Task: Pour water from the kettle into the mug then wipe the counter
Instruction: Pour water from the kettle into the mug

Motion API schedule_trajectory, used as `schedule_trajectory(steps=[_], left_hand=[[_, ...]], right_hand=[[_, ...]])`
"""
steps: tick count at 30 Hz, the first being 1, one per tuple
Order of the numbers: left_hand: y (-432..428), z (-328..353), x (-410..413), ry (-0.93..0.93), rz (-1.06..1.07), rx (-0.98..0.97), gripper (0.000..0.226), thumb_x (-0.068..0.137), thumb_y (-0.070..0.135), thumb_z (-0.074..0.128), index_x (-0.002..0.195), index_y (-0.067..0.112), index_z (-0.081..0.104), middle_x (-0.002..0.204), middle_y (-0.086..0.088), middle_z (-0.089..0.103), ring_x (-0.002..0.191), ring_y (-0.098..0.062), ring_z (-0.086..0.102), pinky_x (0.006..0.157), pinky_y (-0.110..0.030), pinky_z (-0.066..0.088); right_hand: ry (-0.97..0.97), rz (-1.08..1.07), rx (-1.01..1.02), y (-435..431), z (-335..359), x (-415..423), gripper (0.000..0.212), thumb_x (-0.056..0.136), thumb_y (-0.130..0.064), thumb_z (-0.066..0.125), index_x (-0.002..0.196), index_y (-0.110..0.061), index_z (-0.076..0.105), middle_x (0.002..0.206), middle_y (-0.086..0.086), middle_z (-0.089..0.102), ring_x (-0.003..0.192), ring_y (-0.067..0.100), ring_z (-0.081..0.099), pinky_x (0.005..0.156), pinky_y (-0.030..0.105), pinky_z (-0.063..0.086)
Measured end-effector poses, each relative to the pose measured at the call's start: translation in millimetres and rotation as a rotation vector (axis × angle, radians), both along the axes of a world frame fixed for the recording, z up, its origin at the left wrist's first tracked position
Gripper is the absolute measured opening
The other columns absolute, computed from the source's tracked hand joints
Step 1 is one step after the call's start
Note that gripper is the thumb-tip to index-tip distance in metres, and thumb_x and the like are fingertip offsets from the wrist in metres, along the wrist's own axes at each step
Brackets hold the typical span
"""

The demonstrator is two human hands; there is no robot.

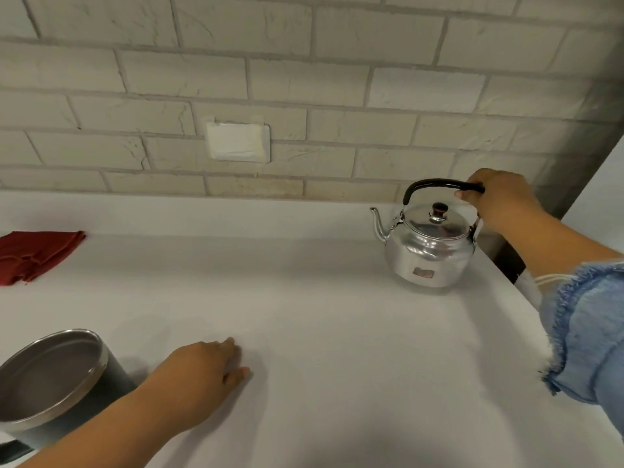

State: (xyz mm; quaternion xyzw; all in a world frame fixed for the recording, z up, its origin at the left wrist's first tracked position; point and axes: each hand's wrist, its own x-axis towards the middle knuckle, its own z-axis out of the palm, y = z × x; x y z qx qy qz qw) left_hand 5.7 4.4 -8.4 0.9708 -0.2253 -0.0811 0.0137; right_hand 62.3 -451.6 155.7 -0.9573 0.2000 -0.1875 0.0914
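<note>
Head view: steel kettle [429,251] stands upright on the white counter [304,315], far right, near the back wall. Spout points left. Lid on, dark knob on top. Black handle [432,182] arches over the lid.

Right hand [496,197] grips the right end of that handle, fingers curled round it, thumb side toward the camera. Frayed blue denim sleeve [587,332] is pushed up the right forearm at the right edge.

Mug [50,383] sits at the lower left corner of the frame, well apart from the kettle. Dark outside, steel rim and inside, mouth open toward the camera. Part of a dark handle shows at the bottom left edge. Cannot tell whether there is water in it.

Left hand [199,373] lies palm down on the counter just right of the mug, fingers out fairly straight, holding nothing. Its forearm passes in front of the mug's lower side.

Red cloth [37,255] lies folded on the counter at the left edge, behind the mug, well apart from both hands.

Behind: pale brick wall [337,79] with a white wall plate [238,141] above the counter's back edge.
</note>
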Motion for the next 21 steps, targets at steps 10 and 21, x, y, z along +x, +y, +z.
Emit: schedule_trajectory(steps=[10, 21], left_hand=[[1, 53, -30, 0.011, 0.012, -0.462, 0.041, 0.091, 0.05, 0.045, 0.13, 0.038, 0.05, 0.141, 0.018, 0.048, 0.128, -0.004, 0.046, 0.104, -0.019, 0.034], [114, 136, -81, -0.24, 0.247, -0.858, 0.031, 0.071, 0.062, 0.046, 0.097, 0.056, 0.062, 0.11, 0.029, 0.062, 0.102, -0.006, 0.063, 0.078, -0.027, 0.049]], right_hand=[[-0.187, 0.227, 0.457, 81, 50, -69, 0.021, 0.086, -0.034, 0.065, 0.089, -0.016, 0.055, 0.076, 0.009, 0.065, 0.07, 0.025, 0.071, 0.077, 0.049, 0.055], [-0.295, 0.505, 0.797, 189, 45, -126, 0.016, 0.082, -0.032, 0.069, 0.074, -0.022, 0.06, 0.059, -0.005, 0.044, 0.049, 0.009, 0.038, 0.053, 0.028, 0.039]])
